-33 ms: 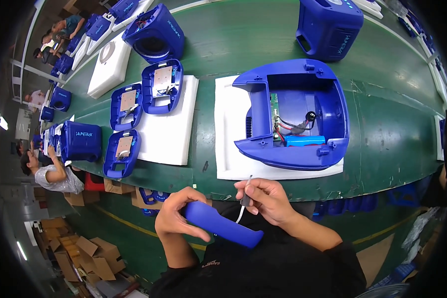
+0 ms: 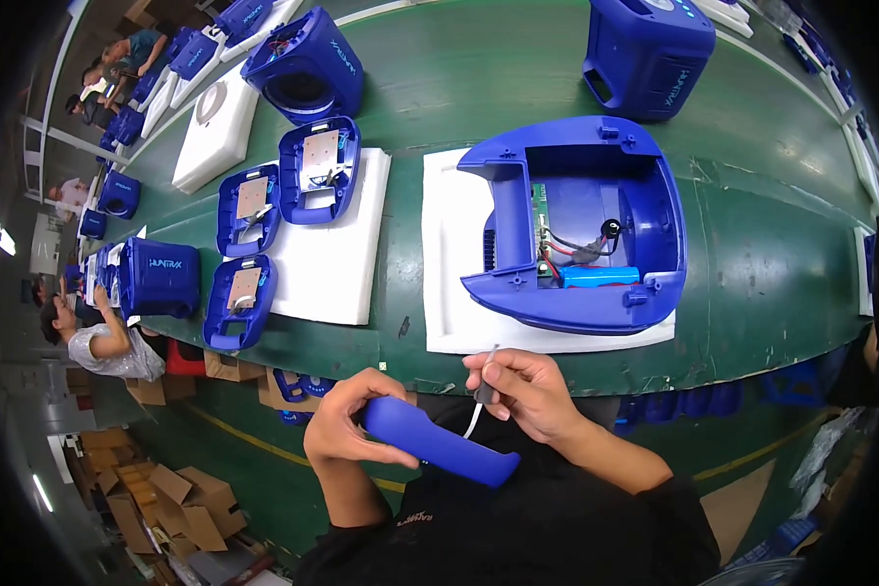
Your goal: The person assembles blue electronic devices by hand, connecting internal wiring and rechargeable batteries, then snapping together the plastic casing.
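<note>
In front of my body, my left hand (image 2: 347,425) grips a curved blue plastic cover (image 2: 444,444) at its left end, fingers wrapped over the edge. A white cable (image 2: 474,422) rises from behind the cover. My right hand (image 2: 537,396) pinches this cable at a dark sleeve (image 2: 484,393), and its thin tip points up toward the table. Beyond my hands lies a large open blue housing (image 2: 645,176) on a white foam sheet (image 2: 449,293). Inside sit a blue cylindrical battery (image 2: 599,277), a green circuit board (image 2: 539,210), wires and a round black part (image 2: 610,229).
Three blue panels with metal plates (image 2: 320,161) rest by another foam sheet (image 2: 356,273) at left. Blue boxes (image 2: 161,278) stand at left and a blue box (image 2: 645,59) at far right. Co-workers (image 2: 112,347) sit along the left. Cardboard boxes (image 2: 200,503) lie on the floor.
My left thumb has drawn up slightly against the cover. My right hand has shifted a little to the right with the cable; the things on the table have stayed put.
</note>
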`<state>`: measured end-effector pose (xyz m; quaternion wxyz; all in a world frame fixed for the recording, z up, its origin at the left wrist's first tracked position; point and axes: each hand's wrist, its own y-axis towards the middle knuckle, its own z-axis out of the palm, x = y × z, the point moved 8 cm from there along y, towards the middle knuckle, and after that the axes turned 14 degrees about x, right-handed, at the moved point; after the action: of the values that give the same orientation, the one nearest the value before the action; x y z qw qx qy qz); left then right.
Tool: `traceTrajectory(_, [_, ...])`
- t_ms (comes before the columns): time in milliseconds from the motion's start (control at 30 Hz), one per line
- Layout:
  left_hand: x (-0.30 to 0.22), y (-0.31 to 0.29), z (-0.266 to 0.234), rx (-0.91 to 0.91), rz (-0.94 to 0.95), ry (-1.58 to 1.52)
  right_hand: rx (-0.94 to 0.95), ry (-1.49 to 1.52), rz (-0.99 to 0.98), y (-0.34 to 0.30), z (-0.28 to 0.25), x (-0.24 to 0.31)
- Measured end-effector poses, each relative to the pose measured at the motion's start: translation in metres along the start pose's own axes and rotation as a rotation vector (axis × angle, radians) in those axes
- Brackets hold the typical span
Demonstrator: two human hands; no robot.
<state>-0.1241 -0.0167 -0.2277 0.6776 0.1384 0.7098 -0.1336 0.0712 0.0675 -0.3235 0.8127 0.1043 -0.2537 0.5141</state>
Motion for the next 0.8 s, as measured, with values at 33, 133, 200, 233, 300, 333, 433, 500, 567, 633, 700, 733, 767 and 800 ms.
traceTrajectory(33, [0.002, 0.0, 0.001, -0.007, -0.032, -0.006, -0.046, -0.051, -0.023, -0.002, -0.003, 0.005])
traceTrajectory(133, [0.011, -0.002, 0.008, 0.131, -0.126, -0.116, -0.079, -0.057, -0.117, -0.008, -0.004, 0.015])
traceTrajectory(200, [0.004, 0.003, 0.008, 0.166, -0.123, -0.046, -0.09, -0.053, -0.172, -0.011, 0.0, 0.025])
traceTrajectory(233, [-0.002, 0.008, 0.01, 0.198, -0.122, 0.026, -0.091, -0.058, -0.178, -0.014, -0.001, 0.028])
traceTrajectory(300, [-0.023, 0.026, 0.01, 0.263, -0.057, 0.135, -0.021, -0.064, -0.29, -0.022, 0.0, 0.042])
traceTrajectory(333, [-0.039, 0.038, 0.012, 0.325, 0.001, 0.24, -0.021, -0.119, -0.344, -0.029, 0.003, 0.053])
traceTrajectory(433, [-0.092, 0.068, 0.02, 0.351, 0.213, 0.674, 0.09, -0.389, -0.48, -0.052, 0.027, 0.097])
traceTrajectory(500, [-0.116, 0.088, 0.026, 0.344, 0.261, 0.891, 0.093, -0.601, -0.648, -0.064, 0.049, 0.135])
traceTrajectory(567, [-0.139, 0.102, 0.032, 0.256, 0.34, 1.161, 0.082, -0.69, -0.69, -0.075, 0.068, 0.164])
traceTrajectory(633, [-0.153, 0.112, 0.034, 0.168, 0.513, 1.192, 0.08, -0.792, -0.648, -0.079, 0.088, 0.19])
traceTrajectory(700, [-0.166, 0.121, 0.03, 0.06, 0.597, 1.169, 0.026, -0.907, -0.565, -0.076, 0.107, 0.215])
traceTrajectory(733, [-0.172, 0.124, 0.03, 0.003, 0.634, 1.19, -0.004, -0.864, -0.518, -0.072, 0.117, 0.224])
traceTrajectory(767, [-0.173, 0.128, 0.031, 0.011, 0.659, 1.18, -0.045, -0.819, -0.471, -0.068, 0.121, 0.233])
traceTrajectory(800, [-0.173, 0.134, 0.028, -0.016, 0.617, 1.149, -0.071, -0.815, -0.375, -0.062, 0.124, 0.242])
